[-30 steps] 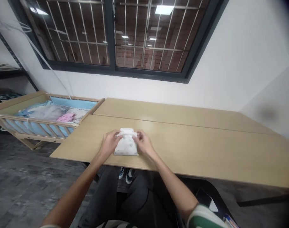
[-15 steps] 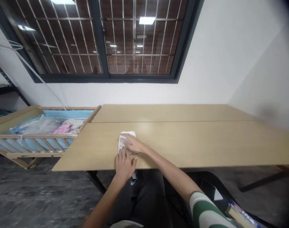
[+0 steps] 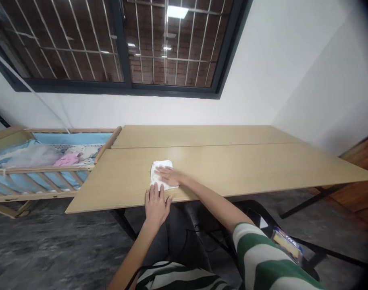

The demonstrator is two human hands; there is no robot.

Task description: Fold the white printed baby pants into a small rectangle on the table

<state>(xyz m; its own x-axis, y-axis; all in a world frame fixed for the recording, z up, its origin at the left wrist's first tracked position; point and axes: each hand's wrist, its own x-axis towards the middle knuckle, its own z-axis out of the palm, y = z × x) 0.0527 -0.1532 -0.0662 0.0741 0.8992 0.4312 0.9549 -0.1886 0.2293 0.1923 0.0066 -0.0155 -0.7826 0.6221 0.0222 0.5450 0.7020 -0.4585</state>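
A white cloth [image 3: 157,183] lies spread on the light wood tabletop [image 3: 247,169], left of its middle and close to the front edge. My right hand [image 3: 169,176] rests flat across the cloth with its fingers stretched out, slightly smeared by motion. At the cloth's near edge, my left hand [image 3: 156,204] lies palm down, fingers extended and their tips touching or just beside the cloth. Neither hand grasps anything. Whether the cloth is folded in layers cannot be made out.
A wooden crib [image 3: 90,169] with blue lining and pink and white fabric adjoins the table on the left. A barred window [image 3: 171,48] is in the wall behind. Right of me, a black chair [image 3: 307,268] bears a boxed item [image 3: 288,243].
My right hand has flattened and its fingers have spread, and the cloth shows wider beneath it. My left hand stays at the near edge. The camera view has tilted down and turned right.
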